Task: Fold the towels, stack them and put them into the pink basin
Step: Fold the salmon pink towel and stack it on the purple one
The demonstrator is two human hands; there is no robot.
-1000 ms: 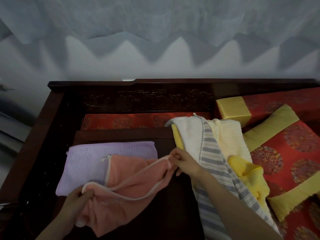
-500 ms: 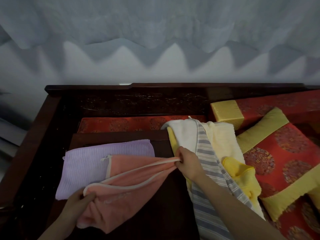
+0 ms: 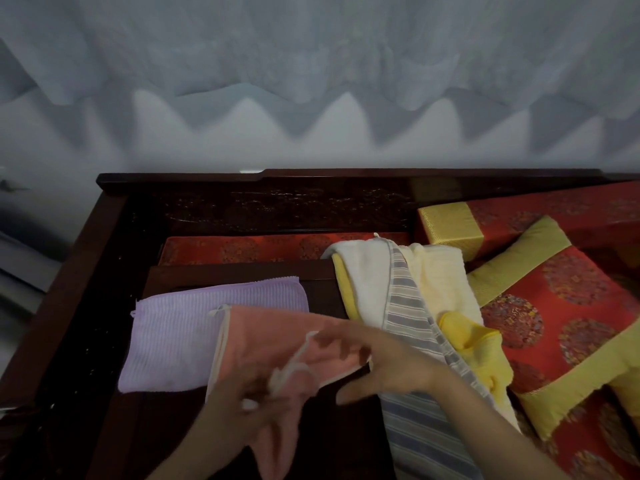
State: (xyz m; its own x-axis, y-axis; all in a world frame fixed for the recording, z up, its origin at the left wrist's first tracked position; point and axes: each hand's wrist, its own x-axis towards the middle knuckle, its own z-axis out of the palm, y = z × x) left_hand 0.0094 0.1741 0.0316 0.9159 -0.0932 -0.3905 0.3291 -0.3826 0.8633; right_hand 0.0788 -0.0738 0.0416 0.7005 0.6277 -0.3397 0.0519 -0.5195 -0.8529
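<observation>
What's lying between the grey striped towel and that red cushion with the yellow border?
Between the striped towel and the cushion lie a bunched yellow towel and, farther back, a cream towel; the head view shows it.

A pink towel (image 3: 273, 337) (white-edged) overlaps the folded lilac towel (image 3: 180, 334); unfolded towels (image 3: 367, 282) lie heaped alongside.
</observation>
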